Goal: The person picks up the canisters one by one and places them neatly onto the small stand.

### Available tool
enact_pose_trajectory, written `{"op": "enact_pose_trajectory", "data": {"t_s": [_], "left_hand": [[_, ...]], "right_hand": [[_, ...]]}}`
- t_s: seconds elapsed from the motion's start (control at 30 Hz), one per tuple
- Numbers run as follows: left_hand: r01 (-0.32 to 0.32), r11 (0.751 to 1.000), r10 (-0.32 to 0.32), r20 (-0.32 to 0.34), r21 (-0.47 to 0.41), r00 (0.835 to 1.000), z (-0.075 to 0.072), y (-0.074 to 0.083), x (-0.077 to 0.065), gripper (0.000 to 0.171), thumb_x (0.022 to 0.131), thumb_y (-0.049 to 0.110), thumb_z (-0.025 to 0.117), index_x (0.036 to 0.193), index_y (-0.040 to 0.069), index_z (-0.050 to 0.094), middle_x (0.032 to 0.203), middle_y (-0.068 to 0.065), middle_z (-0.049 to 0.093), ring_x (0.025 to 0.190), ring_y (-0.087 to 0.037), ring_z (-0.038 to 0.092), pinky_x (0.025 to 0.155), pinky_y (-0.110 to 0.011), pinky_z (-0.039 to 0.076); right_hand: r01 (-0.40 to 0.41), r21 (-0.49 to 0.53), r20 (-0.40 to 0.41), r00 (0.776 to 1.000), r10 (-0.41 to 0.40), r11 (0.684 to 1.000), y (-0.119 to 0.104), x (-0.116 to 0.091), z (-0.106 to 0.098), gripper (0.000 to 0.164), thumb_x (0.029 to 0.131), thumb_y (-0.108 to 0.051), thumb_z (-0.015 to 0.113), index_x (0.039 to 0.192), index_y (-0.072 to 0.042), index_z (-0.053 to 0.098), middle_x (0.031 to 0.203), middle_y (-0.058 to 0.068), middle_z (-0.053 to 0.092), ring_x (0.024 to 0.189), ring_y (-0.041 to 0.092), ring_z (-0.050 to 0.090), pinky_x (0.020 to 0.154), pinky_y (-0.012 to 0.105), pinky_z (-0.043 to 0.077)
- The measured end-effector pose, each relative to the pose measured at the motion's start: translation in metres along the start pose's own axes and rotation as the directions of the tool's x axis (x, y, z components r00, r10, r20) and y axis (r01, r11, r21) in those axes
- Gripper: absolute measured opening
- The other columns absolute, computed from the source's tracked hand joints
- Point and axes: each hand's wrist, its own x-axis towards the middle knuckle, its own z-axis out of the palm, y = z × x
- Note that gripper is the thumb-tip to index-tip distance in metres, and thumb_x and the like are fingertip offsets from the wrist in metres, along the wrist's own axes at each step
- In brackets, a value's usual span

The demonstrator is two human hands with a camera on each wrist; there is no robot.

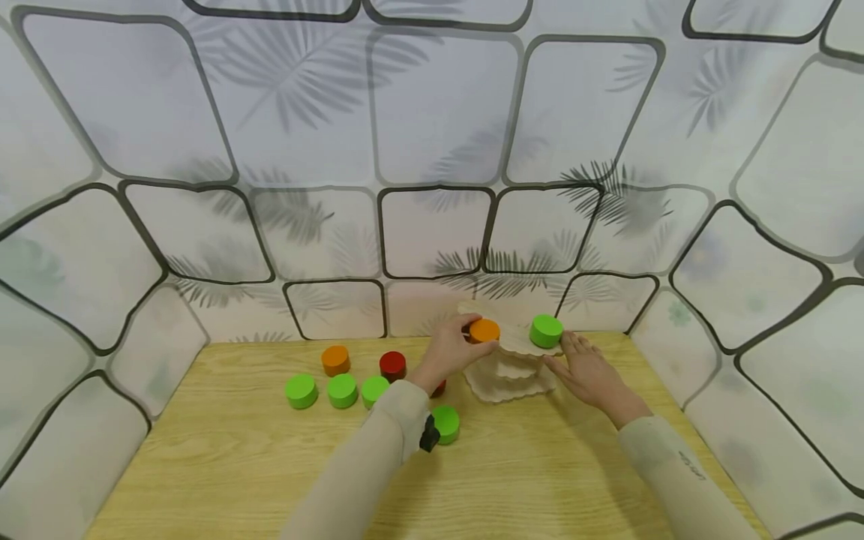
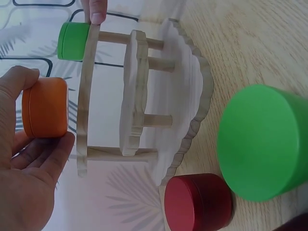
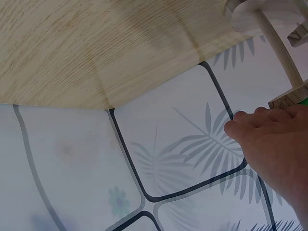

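One orange tin pinched in left hand above stand

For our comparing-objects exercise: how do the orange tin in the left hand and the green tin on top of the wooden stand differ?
Colour: the orange tin is orange; the green tin is bright green.
Support: the left hand grips the orange tin, held just above the top tier; the green tin rests on that tier.
Shared: both are squat and round.
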Motion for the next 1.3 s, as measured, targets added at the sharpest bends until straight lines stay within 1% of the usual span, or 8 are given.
{"op": "enact_pose_trajectory", "data": {"t_s": [0.1,0.23,0.47,0.6,0.77,1.0,1.13,1.3], "left_hand": [[-0.011,1.000,0.012,-0.009,0.025,1.000,0.002,0.000,0.003,0.062,0.090,0.028,0.084,0.140,-0.002,0.064,0.124,-0.019,0.070,0.102,-0.026,0.070,0.085,-0.030,0.062],[-0.019,0.998,0.020,-0.006,0.058,1.000,0.006,0.002,0.008,0.060,0.090,0.029,0.084,0.138,0.000,0.066,0.126,-0.018,0.071,0.103,-0.026,0.070,0.085,-0.029,0.061],[0.018,0.998,-0.017,-0.001,0.065,1.000,0.011,0.004,0.013,0.062,0.090,0.030,0.084,0.141,0.001,0.065,0.132,-0.017,0.072,0.107,-0.027,0.070,0.085,-0.030,0.060],[0.013,0.997,-0.014,0.003,0.081,1.000,0.014,0.004,0.018,0.062,0.091,0.032,0.083,0.142,0.001,0.065,0.132,-0.016,0.072,0.107,-0.027,0.071,0.084,-0.031,0.060],[0.008,0.993,-0.009,0.010,0.119,1.000,0.017,0.005,0.022,0.064,0.092,0.034,0.083,0.144,0.002,0.063,0.132,-0.016,0.072,0.107,-0.026,0.071,0.083,-0.029,0.059],[0.032,0.998,-0.033,0.027,0.047,0.999,0.023,0.008,0.024,0.066,0.093,0.030,0.082,0.147,0.000,0.059,0.137,-0.018,0.069,0.113,-0.028,0.070,0.091,-0.034,0.061],[0.043,0.998,-0.044,0.014,0.049,0.999,0.027,0.008,0.024,0.067,0.093,0.033,0.082,0.147,0.000,0.059,0.139,-0.018,0.067,0.116,-0.028,0.068,0.093,-0.034,0.060],[0.042,0.998,-0.041,-0.015,0.052,0.999,0.031,0.009,0.025,0.063,0.092,0.036,0.083,0.142,0.002,0.064,0.131,-0.016,0.071,0.109,-0.024,0.069,0.088,-0.030,0.060]], "right_hand": [[0.000,0.001,-0.003,1.000,0.000,1.000,0.002,0.000,0.001,0.081,0.113,-0.045,0.044,0.154,0.023,0.026,0.162,0.043,0.026,0.151,0.061,0.027,0.122,0.074,0.024],[-0.001,-0.001,-0.006,1.000,0.001,1.000,0.005,0.000,0.001,0.082,0.113,-0.046,0.043,0.154,0.023,0.026,0.162,0.044,0.026,0.150,0.062,0.027,0.122,0.074,0.024],[0.002,0.000,-0.007,1.000,-0.002,1.000,0.007,0.001,0.002,0.083,0.113,-0.046,0.043,0.154,0.023,0.025,0.162,0.044,0.025,0.150,0.062,0.026,0.121,0.075,0.023],[-0.005,-0.005,0.001,1.000,0.005,1.000,0.006,0.001,0.001,0.082,0.113,-0.046,0.042,0.155,0.022,0.024,0.163,0.043,0.024,0.151,0.062,0.025,0.122,0.074,0.022],[-0.001,-0.003,-0.005,1.000,0.001,1.000,0.003,0.001,0.001,0.080,0.113,-0.044,0.043,0.155,0.023,0.025,0.162,0.043,0.025,0.150,0.062,0.027,0.121,0.074,0.024],[-0.003,-0.009,0.002,1.000,0.003,1.000,0.000,0.001,0.001,0.080,0.113,-0.043,0.043,0.155,0.022,0.025,0.163,0.042,0.026,0.150,0.061,0.028,0.122,0.073,0.025],[-0.006,-0.011,0.001,1.000,0.006,1.000,0.001,0.002,0.001,0.080,0.113,-0.043,0.043,0.155,0.022,0.025,0.162,0.042,0.026,0.150,0.061,0.028,0.122,0.073,0.025],[-0.006,-0.011,0.003,1.000,0.006,1.000,0.000,0.002,0.000,0.080,0.113,-0.044,0.042,0.155,0.022,0.025,0.163,0.042,0.026,0.150,0.061,0.028,0.122,0.072,0.025]]}}
